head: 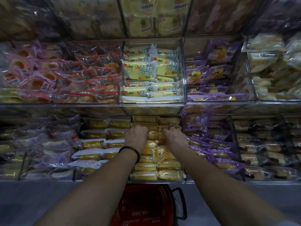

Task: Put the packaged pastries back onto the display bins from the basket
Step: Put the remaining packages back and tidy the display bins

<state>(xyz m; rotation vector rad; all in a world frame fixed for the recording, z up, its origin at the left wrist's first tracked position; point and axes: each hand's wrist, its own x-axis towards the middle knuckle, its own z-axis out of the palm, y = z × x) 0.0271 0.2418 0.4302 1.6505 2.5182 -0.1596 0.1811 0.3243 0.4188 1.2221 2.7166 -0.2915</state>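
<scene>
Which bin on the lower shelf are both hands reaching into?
The middle bin holding yellow pastries, between white-wrapped and purple-wrapped ones; left hand and right hand are inside.

Two bare hands, left hand (136, 136) and right hand (175, 137), show. One red plastic mesh basket (145, 207) shows. One dark beaded bracelet (131, 152) shows.
</scene>
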